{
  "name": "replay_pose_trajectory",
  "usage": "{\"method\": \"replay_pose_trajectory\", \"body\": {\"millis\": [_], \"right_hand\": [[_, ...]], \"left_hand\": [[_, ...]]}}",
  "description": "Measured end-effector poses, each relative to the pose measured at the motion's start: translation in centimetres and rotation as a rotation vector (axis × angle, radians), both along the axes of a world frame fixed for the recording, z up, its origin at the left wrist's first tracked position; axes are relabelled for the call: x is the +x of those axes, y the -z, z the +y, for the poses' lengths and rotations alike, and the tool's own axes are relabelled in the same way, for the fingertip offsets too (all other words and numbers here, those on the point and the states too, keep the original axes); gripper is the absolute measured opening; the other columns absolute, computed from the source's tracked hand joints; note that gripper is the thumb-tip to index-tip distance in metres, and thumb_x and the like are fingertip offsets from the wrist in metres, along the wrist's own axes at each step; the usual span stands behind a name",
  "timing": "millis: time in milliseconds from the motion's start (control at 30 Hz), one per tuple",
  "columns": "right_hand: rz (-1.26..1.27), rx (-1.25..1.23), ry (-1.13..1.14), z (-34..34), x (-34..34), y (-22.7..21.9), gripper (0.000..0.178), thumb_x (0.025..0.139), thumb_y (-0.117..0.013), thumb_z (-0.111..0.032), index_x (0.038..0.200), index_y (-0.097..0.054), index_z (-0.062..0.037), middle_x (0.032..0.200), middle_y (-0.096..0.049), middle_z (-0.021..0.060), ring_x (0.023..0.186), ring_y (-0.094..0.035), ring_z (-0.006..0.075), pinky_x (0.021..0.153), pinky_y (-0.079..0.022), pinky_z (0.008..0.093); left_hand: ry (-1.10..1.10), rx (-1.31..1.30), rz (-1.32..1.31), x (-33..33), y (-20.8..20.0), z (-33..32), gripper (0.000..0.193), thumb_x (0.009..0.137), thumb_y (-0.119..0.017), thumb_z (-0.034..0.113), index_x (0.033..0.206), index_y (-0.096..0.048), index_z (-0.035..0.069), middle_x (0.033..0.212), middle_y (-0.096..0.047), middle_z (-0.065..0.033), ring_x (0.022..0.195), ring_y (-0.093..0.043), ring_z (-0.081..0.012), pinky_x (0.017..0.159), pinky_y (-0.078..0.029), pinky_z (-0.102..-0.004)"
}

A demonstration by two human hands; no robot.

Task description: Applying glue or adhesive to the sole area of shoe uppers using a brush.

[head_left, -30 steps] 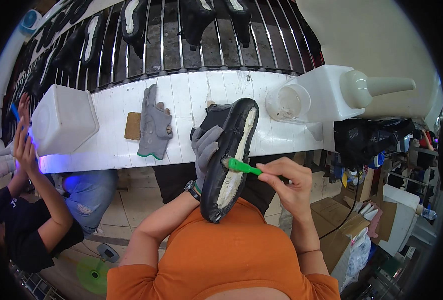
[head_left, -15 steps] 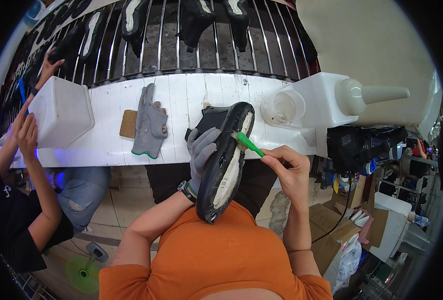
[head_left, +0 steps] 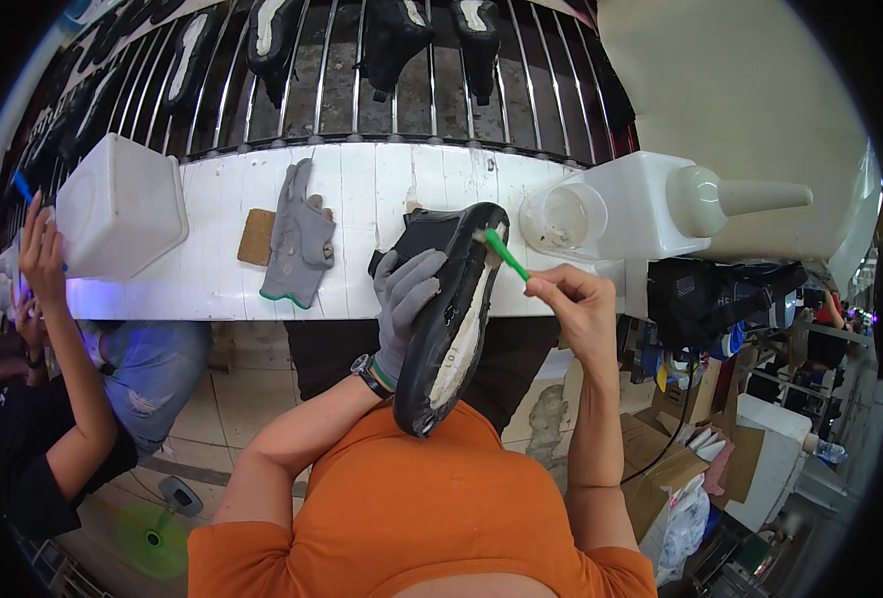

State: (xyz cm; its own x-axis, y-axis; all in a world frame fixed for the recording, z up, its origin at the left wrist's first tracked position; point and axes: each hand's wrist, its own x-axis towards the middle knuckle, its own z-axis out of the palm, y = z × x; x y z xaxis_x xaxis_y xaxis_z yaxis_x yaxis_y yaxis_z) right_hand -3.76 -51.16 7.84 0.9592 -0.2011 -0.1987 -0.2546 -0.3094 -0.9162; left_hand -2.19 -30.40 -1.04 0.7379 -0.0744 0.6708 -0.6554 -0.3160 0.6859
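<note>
My left hand (head_left: 405, 304), in a grey glove, is closed around a black shoe upper (head_left: 429, 374). The upper is tilted with its underside turned up, showing a long whitish strip (head_left: 461, 344) down the middle; its ankle part rests at the white bench. Between the thumb and fingers of my bare right hand (head_left: 573, 304) is a green-handled brush (head_left: 509, 256). Its bristles touch the underside near the upper's far end. A spare grey glove (head_left: 300, 244) lies on the bench beside a brown block (head_left: 256, 236).
A clear tub (head_left: 564, 217) and a white bottle with a long spout (head_left: 651, 204) stand at the right of the white bench (head_left: 381, 174). Behind it, several shoe uppers lie on a metal roller rack (head_left: 347, 90). At left, a co-worker's hand (head_left: 42, 249) is by a white container (head_left: 127, 204).
The brush has moved toward the upper's far end, with my right hand shifting slightly along. My left hand keeps its hold. The co-worker's far arm has drawn back from the rack.
</note>
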Motion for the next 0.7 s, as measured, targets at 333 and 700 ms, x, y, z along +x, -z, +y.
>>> {"method": "replay_pose_trajectory", "body": {"millis": [333, 700], "right_hand": [[-0.162, -0.107, -0.207, 3.6, -2.8, -5.2, 0.013, 0.078, -0.074, 0.004, 0.09, -0.072, 0.0041, 0.083, -0.071, 0.0119, 0.071, -0.066, 0.0161, 0.064, -0.05, 0.0249], [-0.166, -0.245, -0.109, 3.8, -2.5, -5.4, 0.008, 0.08, -0.072, -0.001, 0.088, -0.072, 0.0021, 0.081, -0.07, 0.0114, 0.071, -0.066, 0.0166, 0.066, -0.051, 0.0262]], "left_hand": [[0.042, -0.02, 0.029, 0.4, -0.8, 0.3, 0.054, 0.082, -0.073, 0.015, 0.123, -0.038, 0.013, 0.13, -0.054, -0.0139, 0.119, -0.056, -0.0292, 0.111, -0.026, -0.052], [0.029, 0.003, 0.004, 0.5, -1.4, 0.3, 0.06, 0.078, -0.076, 0.016, 0.124, -0.039, 0.012, 0.127, -0.055, -0.0123, 0.116, -0.058, -0.0279, 0.111, -0.026, -0.0517]]}}
